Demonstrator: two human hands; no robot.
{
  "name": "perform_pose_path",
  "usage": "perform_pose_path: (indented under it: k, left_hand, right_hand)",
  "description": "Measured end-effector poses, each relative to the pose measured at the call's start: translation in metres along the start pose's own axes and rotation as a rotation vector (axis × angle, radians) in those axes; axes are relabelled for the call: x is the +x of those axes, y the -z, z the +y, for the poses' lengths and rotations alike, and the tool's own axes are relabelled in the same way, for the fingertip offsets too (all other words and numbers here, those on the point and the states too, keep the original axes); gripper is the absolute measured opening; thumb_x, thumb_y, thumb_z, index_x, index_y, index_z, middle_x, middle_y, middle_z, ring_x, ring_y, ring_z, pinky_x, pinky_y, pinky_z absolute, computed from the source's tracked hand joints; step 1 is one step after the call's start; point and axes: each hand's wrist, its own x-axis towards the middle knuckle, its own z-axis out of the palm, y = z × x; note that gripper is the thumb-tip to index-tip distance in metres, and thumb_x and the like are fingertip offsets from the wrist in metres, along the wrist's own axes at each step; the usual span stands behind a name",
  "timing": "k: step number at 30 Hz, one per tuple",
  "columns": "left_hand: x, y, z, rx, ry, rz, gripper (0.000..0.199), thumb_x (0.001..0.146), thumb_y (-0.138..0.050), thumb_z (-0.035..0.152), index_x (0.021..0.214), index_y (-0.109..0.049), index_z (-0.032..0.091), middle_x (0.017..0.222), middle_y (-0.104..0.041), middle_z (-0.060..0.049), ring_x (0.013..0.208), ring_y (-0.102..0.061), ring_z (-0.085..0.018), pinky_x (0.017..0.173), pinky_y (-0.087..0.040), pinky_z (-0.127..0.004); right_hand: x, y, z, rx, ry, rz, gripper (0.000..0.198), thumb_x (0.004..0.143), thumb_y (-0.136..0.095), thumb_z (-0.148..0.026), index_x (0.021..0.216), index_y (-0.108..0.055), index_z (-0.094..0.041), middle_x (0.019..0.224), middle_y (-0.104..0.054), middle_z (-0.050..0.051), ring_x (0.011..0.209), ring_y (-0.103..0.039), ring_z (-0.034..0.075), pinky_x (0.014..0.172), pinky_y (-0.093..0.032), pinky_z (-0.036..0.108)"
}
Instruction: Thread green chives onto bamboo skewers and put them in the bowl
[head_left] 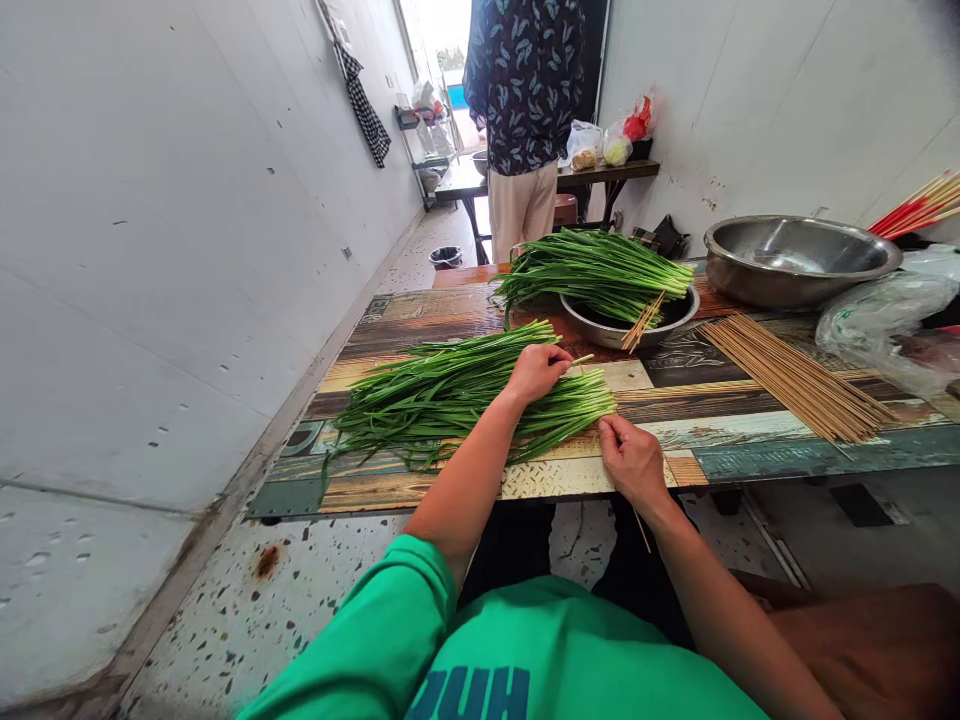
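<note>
A loose spread of garlic chives (450, 390) lies on the table, pale stem ends toward the right. Over the middle of it is my left hand (535, 373), its fingers pinched on a chive stalk whose pale end pokes out to the right. At the stem ends of the lower chives, my right hand (632, 460) is closed around a thin bamboo skewer (642, 532); the lower end sticks out below the fist past the table edge. The skewer's upper end is hidden by the fingers and stems.
More chives (592, 265) and a few skewers rest on a metal bowl (675, 318) behind. To the right lie a row of bamboo skewers (795, 375), a large steel basin (802, 260) and a plastic bag (885, 310). A person (525, 100) stands at a further table.
</note>
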Motion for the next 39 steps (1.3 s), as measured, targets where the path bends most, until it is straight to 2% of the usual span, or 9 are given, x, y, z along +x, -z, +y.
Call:
perform_pose_path:
  k: [13,18,24,29,31,35,37,39]
  left_hand:
    - [0.002,-0.001,-0.007,-0.087,-0.043,-0.035,0.021,0.078,-0.062,0.018,0.091,-0.077,0.012,0.083,-0.075,-0.004,0.076,-0.064,-0.014,0.077,-0.047,-0.023]
    - [0.001,0.001,-0.009,-0.139,-0.074,-0.049,0.02,0.078,-0.062,0.019,0.09,-0.077,0.016,0.086,-0.076,-0.003,0.079,-0.065,-0.014,0.079,-0.048,-0.023]
    - [-0.004,0.007,-0.008,-0.281,-0.126,-0.159,0.019,0.076,-0.064,0.023,0.087,-0.078,0.015,0.09,-0.076,-0.004,0.086,-0.067,-0.016,0.084,-0.049,-0.024]
    - [-0.007,0.013,-0.002,-0.278,-0.04,-0.148,0.028,0.08,-0.062,0.033,0.094,-0.076,0.013,0.091,-0.074,-0.005,0.083,-0.065,-0.015,0.078,-0.048,-0.023]
    - [-0.009,0.015,0.003,-0.212,-0.045,-0.167,0.031,0.081,-0.061,0.038,0.094,-0.075,0.014,0.083,-0.072,-0.003,0.077,-0.062,-0.014,0.072,-0.046,-0.022]
    - [-0.014,0.021,0.012,-0.109,-0.104,-0.343,0.04,0.084,-0.055,0.048,0.068,-0.068,0.013,0.054,-0.05,0.004,0.054,-0.044,-0.009,0.053,-0.033,-0.022]
    - [-0.015,0.025,0.013,-0.105,-0.125,-0.343,0.044,0.085,-0.052,0.05,0.062,-0.063,0.014,0.052,-0.043,0.005,0.052,-0.038,-0.007,0.051,-0.029,-0.022]
    - [-0.014,0.029,0.011,-0.114,-0.133,-0.284,0.043,0.085,-0.053,0.05,0.066,-0.064,0.013,0.054,-0.045,0.005,0.054,-0.038,-0.007,0.052,-0.03,-0.021]
  right_hand:
    - [-0.001,0.0,0.0,-0.016,-0.003,0.007,0.033,0.087,-0.04,-0.037,0.078,-0.066,-0.018,0.055,-0.056,0.001,0.049,-0.045,0.013,0.053,-0.031,0.025]
    - [-0.001,0.001,-0.002,-0.001,-0.008,0.003,0.033,0.087,-0.04,-0.037,0.075,-0.064,-0.019,0.052,-0.053,0.0,0.047,-0.043,0.013,0.052,-0.03,0.025]
    - [-0.002,0.002,-0.001,0.022,-0.015,0.016,0.031,0.087,-0.04,-0.036,0.075,-0.064,-0.019,0.052,-0.052,-0.001,0.046,-0.041,0.012,0.052,-0.03,0.026]
    - [-0.003,0.002,0.0,0.09,-0.004,0.028,0.033,0.088,-0.04,-0.039,0.08,-0.065,-0.019,0.055,-0.053,-0.001,0.048,-0.045,0.012,0.052,-0.032,0.025]
    - [-0.003,0.002,0.0,0.113,0.001,0.03,0.034,0.089,-0.041,-0.04,0.081,-0.066,-0.019,0.056,-0.055,0.0,0.049,-0.047,0.012,0.053,-0.034,0.025]
    - [-0.004,0.001,0.001,0.149,0.014,0.029,0.034,0.09,-0.042,-0.04,0.085,-0.068,-0.02,0.066,-0.065,0.002,0.058,-0.056,0.014,0.058,-0.039,0.025]
    - [-0.005,0.0,0.001,0.16,0.015,0.014,0.033,0.091,-0.043,-0.04,0.088,-0.069,-0.02,0.07,-0.068,0.002,0.061,-0.059,0.014,0.059,-0.04,0.025]
    - [-0.004,0.001,0.002,0.169,0.028,-0.026,0.031,0.091,-0.044,-0.039,0.09,-0.069,-0.021,0.073,-0.07,0.002,0.063,-0.061,0.015,0.06,-0.042,0.025]
